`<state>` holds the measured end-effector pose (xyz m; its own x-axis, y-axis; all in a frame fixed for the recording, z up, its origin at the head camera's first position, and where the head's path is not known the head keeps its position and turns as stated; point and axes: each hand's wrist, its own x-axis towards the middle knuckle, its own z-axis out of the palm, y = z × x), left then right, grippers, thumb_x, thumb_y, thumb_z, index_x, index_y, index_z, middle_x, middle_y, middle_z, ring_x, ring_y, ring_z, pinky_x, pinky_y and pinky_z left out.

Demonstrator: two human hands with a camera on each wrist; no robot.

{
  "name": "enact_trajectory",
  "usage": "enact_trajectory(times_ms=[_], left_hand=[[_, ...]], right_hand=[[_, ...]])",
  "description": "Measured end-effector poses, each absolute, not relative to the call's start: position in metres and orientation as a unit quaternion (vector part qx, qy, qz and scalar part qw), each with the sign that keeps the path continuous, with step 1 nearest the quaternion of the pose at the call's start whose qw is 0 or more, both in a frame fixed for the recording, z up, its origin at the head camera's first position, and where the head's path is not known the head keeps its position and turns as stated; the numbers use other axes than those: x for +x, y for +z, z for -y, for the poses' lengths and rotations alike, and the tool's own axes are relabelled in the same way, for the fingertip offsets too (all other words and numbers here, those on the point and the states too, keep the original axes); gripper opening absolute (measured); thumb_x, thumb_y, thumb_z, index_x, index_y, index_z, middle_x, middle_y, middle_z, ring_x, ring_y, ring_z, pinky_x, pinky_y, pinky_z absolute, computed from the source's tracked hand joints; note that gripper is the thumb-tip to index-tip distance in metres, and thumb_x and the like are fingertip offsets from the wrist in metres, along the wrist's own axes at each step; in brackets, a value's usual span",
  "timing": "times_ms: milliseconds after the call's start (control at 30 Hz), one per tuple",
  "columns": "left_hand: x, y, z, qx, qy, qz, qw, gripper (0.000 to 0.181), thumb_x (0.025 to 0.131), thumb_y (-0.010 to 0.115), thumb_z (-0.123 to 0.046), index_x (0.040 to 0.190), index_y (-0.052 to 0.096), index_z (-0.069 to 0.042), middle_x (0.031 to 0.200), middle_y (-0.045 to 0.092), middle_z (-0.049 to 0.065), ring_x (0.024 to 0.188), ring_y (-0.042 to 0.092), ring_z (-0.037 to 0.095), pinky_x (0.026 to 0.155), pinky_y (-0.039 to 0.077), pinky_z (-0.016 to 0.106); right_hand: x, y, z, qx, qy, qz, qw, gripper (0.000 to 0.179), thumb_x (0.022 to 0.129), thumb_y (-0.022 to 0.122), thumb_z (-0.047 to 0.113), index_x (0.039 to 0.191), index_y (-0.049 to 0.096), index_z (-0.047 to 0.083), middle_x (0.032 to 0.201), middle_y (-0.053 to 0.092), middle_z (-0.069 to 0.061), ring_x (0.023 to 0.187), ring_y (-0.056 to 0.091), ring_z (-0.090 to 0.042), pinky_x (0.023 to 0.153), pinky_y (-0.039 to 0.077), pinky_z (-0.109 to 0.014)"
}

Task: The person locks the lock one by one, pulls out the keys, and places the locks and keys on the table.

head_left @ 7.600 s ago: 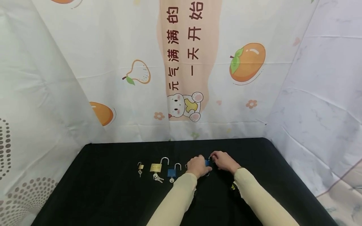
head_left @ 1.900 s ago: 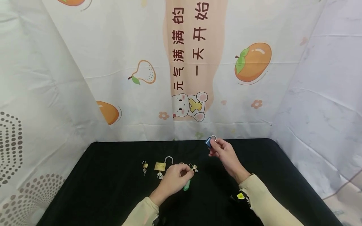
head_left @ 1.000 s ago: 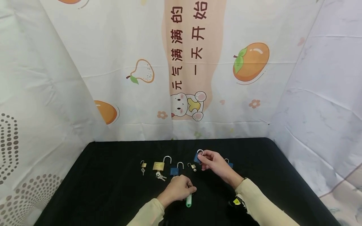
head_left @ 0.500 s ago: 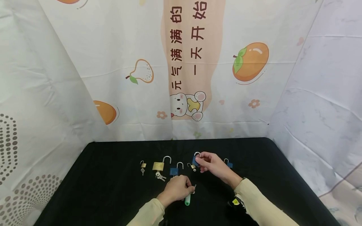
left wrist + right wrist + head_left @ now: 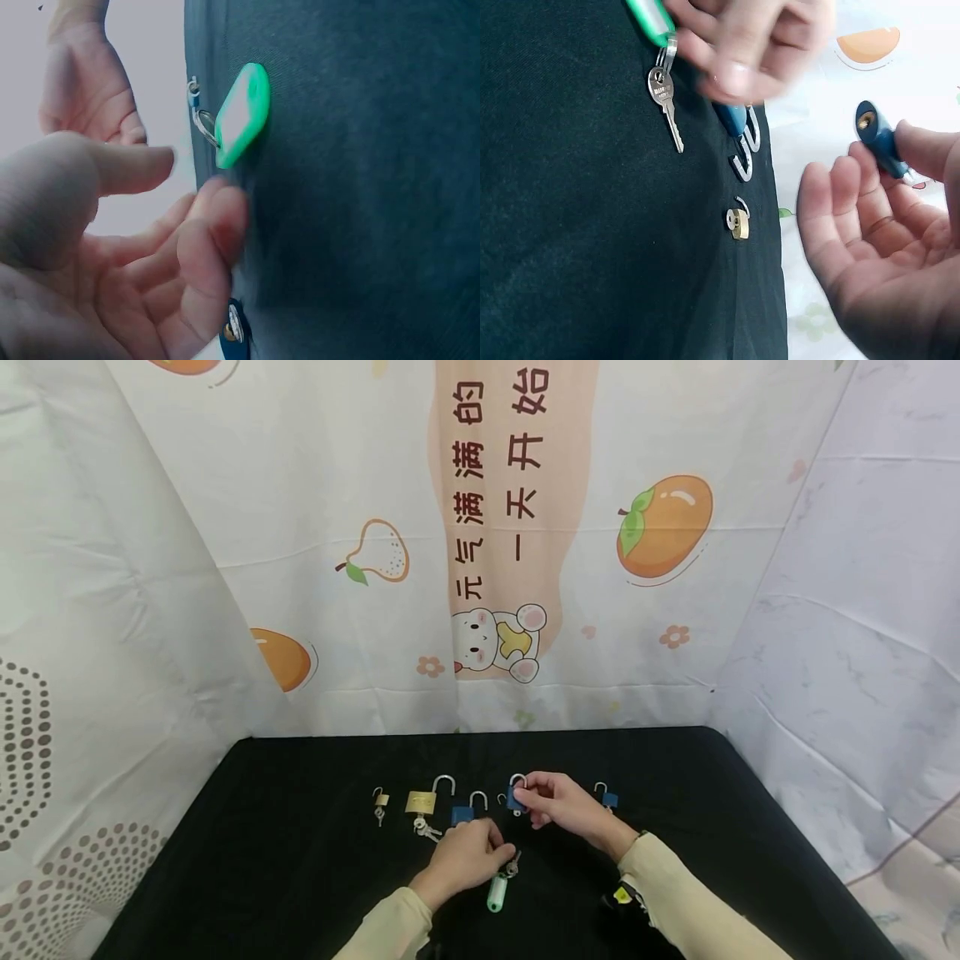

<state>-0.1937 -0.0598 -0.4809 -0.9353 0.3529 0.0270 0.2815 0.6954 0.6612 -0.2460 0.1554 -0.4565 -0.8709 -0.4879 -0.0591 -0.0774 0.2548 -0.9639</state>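
Note:
My right hand (image 5: 562, 808) pinches a small blue padlock (image 5: 513, 798) between thumb and fingers. Its shackle points up in the head view; the right wrist view shows the brass keyhole end of the padlock (image 5: 877, 135) facing the camera. My left hand (image 5: 465, 856) is beside a key with a green tag (image 5: 497, 893) lying on the black cloth. In the left wrist view its thumb and fingers stand apart, with the green tag (image 5: 244, 116) beyond the fingertips. The silver key (image 5: 666, 105) lies flat in the right wrist view.
Unlocked padlocks lie in a row on the black table (image 5: 262, 860): a small brass one (image 5: 382, 800), a large brass one (image 5: 421, 802) with keys (image 5: 427, 831), a blue one (image 5: 462, 814), and another blue one (image 5: 610, 800) at right. A tiny brass padlock (image 5: 739, 223) lies nearby.
The right hand has brought its blue padlock left and down from its raised position. The left hand, earlier gripping the green-tagged key, has let it go onto the cloth.

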Motion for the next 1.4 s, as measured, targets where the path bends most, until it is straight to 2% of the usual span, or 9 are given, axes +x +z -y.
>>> enact_trajectory(times_ms=[67,133,267,433,600,833,1067,1400], left_hand=[[-0.197,-0.478,0.061,0.182,0.376,-0.909,0.017,0.017,0.094,0.072,-0.025,0.098,0.067,-0.009,0.076,0.065,-0.007,0.064,0.06,0.006,0.06,0.048,0.03],[-0.199,-0.476,0.061,0.189,0.41,-0.892,-0.004,0.024,0.096,0.071,-0.021,0.112,0.064,-0.005,0.089,0.07,-0.001,0.072,0.064,0.006,0.065,0.051,0.029],[-0.201,-0.473,0.06,0.196,0.463,-0.864,-0.035,0.033,0.097,0.07,-0.016,0.125,0.059,-0.002,0.105,0.069,0.008,0.077,0.068,0.007,0.067,0.054,0.025],[-0.202,-0.473,0.059,0.192,0.483,-0.853,-0.053,0.032,0.099,0.068,-0.014,0.127,0.059,-0.003,0.107,0.069,0.008,0.074,0.068,0.007,0.065,0.053,0.024],[-0.202,-0.473,0.061,0.182,0.485,-0.854,-0.044,0.034,0.098,0.069,-0.013,0.128,0.059,-0.001,0.107,0.069,0.009,0.074,0.068,0.009,0.066,0.053,0.025],[-0.197,-0.473,0.064,0.169,0.474,-0.864,0.001,0.041,0.098,0.069,-0.013,0.134,0.054,0.001,0.113,0.066,0.012,0.081,0.068,0.011,0.069,0.054,0.028],[-0.197,-0.476,0.066,0.167,0.465,-0.869,0.024,0.047,0.097,0.07,-0.013,0.136,0.052,0.005,0.112,0.065,0.013,0.083,0.067,0.012,0.068,0.054,0.029],[-0.2,-0.483,0.068,0.183,0.406,-0.895,0.023,0.048,0.094,0.072,-0.016,0.133,0.054,0.007,0.11,0.067,0.012,0.097,0.066,0.026,0.084,0.053,0.047]], right_hand=[[-0.246,-0.458,-0.155,-0.184,-0.579,-0.773,0.181,0.033,0.104,0.061,0.03,0.119,0.062,0.001,0.097,0.064,-0.014,0.075,0.06,-0.02,0.076,0.057,-0.037],[-0.246,-0.459,-0.154,-0.187,-0.578,-0.772,0.186,0.032,0.104,0.06,0.029,0.12,0.062,0.001,0.097,0.064,-0.012,0.075,0.06,-0.02,0.075,0.058,-0.037],[-0.245,-0.458,-0.151,-0.194,-0.577,-0.77,0.191,0.03,0.105,0.058,0.027,0.119,0.062,0.001,0.095,0.064,-0.009,0.076,0.061,-0.02,0.076,0.058,-0.039],[-0.245,-0.459,-0.148,-0.196,-0.577,-0.768,0.196,0.029,0.106,0.056,0.026,0.12,0.062,0.002,0.094,0.062,-0.013,0.076,0.059,-0.02,0.077,0.058,-0.04],[-0.247,-0.461,-0.147,-0.188,-0.575,-0.77,0.202,0.03,0.107,0.054,0.022,0.125,0.061,-0.001,0.098,0.062,-0.021,0.076,0.059,-0.019,0.077,0.058,-0.039],[-0.248,-0.469,-0.142,-0.17,-0.575,-0.774,0.204,0.032,0.106,0.053,0.009,0.133,0.055,-0.007,0.095,0.065,-0.012,0.076,0.062,-0.019,0.075,0.058,-0.038],[-0.247,-0.473,-0.14,-0.17,-0.567,-0.776,0.219,0.039,0.106,0.051,0.009,0.141,0.048,-0.01,0.1,0.068,-0.011,0.085,0.066,-0.026,0.079,0.058,-0.041],[-0.242,-0.473,-0.139,-0.154,-0.559,-0.776,0.246,0.044,0.106,0.051,0.009,0.142,0.043,-0.015,0.106,0.069,-0.015,0.092,0.068,-0.03,0.083,0.057,-0.045]])
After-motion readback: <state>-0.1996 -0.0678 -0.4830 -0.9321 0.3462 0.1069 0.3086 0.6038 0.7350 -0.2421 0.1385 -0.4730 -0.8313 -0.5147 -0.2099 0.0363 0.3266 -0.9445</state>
